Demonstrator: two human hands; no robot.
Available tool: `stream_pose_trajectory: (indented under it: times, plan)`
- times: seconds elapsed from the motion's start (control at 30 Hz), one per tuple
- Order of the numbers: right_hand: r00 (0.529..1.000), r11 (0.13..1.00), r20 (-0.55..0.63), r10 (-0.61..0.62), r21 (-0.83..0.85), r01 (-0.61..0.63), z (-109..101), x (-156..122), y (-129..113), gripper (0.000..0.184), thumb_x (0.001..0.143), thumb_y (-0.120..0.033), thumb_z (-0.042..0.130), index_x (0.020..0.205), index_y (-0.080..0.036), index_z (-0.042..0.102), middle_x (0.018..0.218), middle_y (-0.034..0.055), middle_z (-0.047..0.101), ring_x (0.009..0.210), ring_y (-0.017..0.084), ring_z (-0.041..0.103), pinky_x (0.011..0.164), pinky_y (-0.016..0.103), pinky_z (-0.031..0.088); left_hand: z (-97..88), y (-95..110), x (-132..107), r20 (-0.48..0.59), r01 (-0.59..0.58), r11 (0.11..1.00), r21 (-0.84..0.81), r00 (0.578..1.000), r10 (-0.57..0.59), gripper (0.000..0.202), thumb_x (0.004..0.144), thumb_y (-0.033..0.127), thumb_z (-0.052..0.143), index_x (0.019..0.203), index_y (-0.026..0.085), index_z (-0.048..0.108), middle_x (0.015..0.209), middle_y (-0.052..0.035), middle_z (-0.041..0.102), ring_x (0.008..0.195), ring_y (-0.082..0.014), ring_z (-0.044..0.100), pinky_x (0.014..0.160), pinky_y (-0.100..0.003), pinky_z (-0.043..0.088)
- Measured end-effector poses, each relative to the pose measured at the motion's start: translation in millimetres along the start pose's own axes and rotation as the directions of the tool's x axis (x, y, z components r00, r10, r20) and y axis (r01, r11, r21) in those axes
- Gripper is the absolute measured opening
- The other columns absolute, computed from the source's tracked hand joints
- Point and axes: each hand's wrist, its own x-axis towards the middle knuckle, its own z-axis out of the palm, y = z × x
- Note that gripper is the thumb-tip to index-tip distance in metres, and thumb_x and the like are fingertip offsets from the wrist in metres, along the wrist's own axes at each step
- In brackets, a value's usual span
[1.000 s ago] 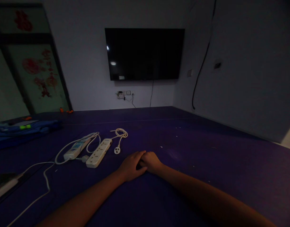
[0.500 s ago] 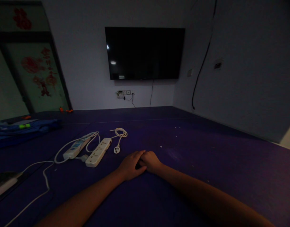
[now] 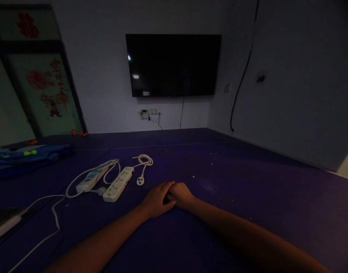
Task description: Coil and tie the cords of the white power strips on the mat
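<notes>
My left hand [image 3: 156, 201] and my right hand [image 3: 183, 195] meet on the dark purple surface [image 3: 208, 235]. The left fingers lie over the curled fingers of the right, and the left thumb touches the right hand from the near side. The right hand looks closed, its fingertips covered, so whatever it might hold is hidden. Left of my hands lies a white power strip [image 3: 118, 185] with a coiled cord and a round three-pin plug [image 3: 140, 181]. Beyond it sits a second power strip [image 3: 91, 180], partly covered by its looped white cable [image 3: 77, 176].
A white strip-like object [image 3: 6, 225] lies at the left edge, a cable running from it. Blue cloth [image 3: 49, 151] is behind, and small orange objects [image 3: 74, 132] are farther back. A television [image 3: 174, 64] hangs above wall sockets [image 3: 151, 112]. A black cable [image 3: 242, 79] hangs at right.
The view has shifted very slightly. My hands keep the same clasped pose, and the power strips have not moved.
</notes>
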Motion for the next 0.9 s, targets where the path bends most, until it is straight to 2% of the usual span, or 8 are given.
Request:
stream_pose_trajectory:
  times: [0.43, 0.9]
  plan:
    - [0.999, 1.0, 0.045, -0.018, -0.003, 0.018, -0.3, 0.9, 1.2, 0.025, 0.079, -0.021, 0.045, 0.093, -0.016, 0.065, 0.089, 0.0085, 0.067, 0.078, 0.018, 0.062, 0.06, 0.023, 0.039, 0.8, -0.9, 0.6, -0.006, -0.004, 1.0, 0.004, 1.0, 0.004, 0.061, 0.075, 0.035, 0.055, 0.129, 0.021, 0.032, 0.125, -0.009, 0.049, 0.114, -0.0218, 0.045, 0.097, -0.038, 0.036]
    - [0.999, 1.0, 0.035, 0.006, -0.009, -0.005, 0.2, 0.5, 0.6, 0.026, 0.079, -0.02, 0.043, 0.093, -0.015, 0.064, 0.089, 0.0085, 0.067, 0.076, 0.018, 0.062, 0.06, 0.023, 0.039, 1.2, -0.5, 0.6, -0.01, -0.004, 1.0, 0.017, 1.0, 0.005, 0.061, 0.074, 0.035, 0.055, 0.129, 0.021, 0.033, 0.125, -0.0093, 0.048, 0.114, -0.0219, 0.045, 0.096, -0.038, 0.036]
